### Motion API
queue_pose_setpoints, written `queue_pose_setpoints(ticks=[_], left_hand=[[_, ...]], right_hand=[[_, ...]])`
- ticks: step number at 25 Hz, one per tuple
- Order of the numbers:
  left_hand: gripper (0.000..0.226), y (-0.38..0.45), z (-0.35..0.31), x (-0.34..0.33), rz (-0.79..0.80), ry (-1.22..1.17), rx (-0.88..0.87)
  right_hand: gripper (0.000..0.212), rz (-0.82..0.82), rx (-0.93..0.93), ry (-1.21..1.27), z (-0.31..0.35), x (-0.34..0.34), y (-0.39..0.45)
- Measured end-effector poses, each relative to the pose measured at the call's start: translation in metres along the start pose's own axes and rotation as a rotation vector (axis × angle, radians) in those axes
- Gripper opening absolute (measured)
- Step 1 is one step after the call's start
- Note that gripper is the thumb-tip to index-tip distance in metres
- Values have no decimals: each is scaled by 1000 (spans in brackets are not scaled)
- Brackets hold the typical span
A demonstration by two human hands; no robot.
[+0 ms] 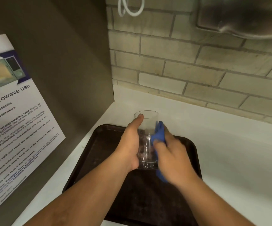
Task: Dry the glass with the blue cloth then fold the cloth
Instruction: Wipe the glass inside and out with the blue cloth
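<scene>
A clear drinking glass (148,123) is held upright above a dark tray. My left hand (130,144) wraps around the glass's left side, thumb near the rim. My right hand (172,155) presses a blue cloth (159,134) against the glass's right side. The cloth is bunched under my fingers, and a corner of it hangs down below my palm. Most of the cloth is hidden by my right hand.
The dark brown tray (99,152) lies on a white counter (238,160). A grey panel with a microwave-use notice (14,119) stands at the left. A brick-tiled wall (197,66) runs behind, with a metal fixture (246,17) at the upper right.
</scene>
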State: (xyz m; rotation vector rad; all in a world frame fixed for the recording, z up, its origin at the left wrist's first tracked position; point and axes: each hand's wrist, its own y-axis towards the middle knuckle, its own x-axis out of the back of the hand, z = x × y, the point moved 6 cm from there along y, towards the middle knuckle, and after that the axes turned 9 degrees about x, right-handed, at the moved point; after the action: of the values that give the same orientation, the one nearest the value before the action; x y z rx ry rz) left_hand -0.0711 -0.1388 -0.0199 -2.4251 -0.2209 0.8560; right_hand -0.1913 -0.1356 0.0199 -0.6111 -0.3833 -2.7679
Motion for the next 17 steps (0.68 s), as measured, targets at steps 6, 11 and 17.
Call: queue_pose_setpoints(ticks=[6,11,17], left_hand=[[60,-3,13,5,12,99,36],[59,-5,-1,5,41,29,53],[54,-1,5,7,-30,83,55]], right_hand=[[40,-28,76,-126,11,-1,17],[17,16,-85,122,4,4,14],[48,39,129,-137,13,-11,-1]])
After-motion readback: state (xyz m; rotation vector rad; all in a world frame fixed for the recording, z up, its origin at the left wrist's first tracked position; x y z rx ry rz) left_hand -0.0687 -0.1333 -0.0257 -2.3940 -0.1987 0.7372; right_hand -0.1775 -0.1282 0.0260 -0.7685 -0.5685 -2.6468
